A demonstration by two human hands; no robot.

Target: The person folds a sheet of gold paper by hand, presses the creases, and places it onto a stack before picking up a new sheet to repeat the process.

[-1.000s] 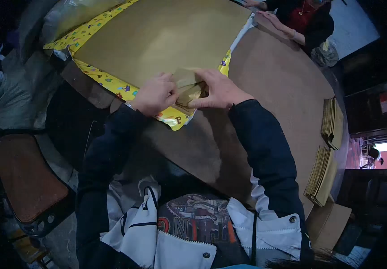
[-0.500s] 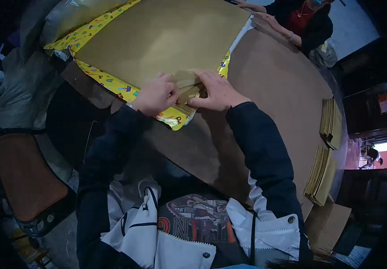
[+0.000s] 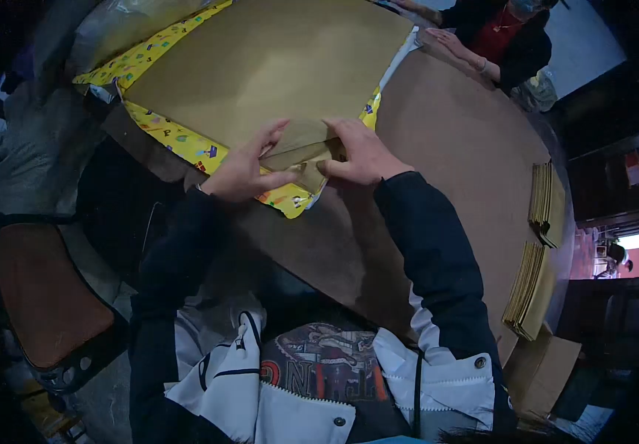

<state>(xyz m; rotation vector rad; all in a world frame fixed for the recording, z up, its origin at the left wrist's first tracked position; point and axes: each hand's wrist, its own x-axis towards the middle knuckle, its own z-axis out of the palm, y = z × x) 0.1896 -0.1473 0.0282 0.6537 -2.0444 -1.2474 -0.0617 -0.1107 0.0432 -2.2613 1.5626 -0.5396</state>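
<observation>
A large brown paper or cardboard sheet (image 3: 275, 66) lies at the top of the view over a yellow sheet printed with small coloured figures (image 3: 175, 144), whose edges show on its left and near sides. At the near corner is a small folded brown paper piece (image 3: 301, 157). My right hand (image 3: 364, 152) grips its right side, thumb in front and fingers behind. To its left, my left hand (image 3: 249, 169) has thumb and fingers spread, with the thumb tip against the piece. Part of the folded piece is hidden by my hands.
The sheets rest on a round brown table (image 3: 438, 192). Two stacks of folded brown paper (image 3: 545, 203) stand along its right edge, near a cardboard piece (image 3: 545, 370). Another person (image 3: 493, 44) is at the far side, hands near the sheet. A chair (image 3: 53, 292) is at left.
The left hand has opened from a closed grip and shifted slightly left and down, uncovering more of the folded piece. The right hand stays nearly in place. The other person's hand has moved slightly.
</observation>
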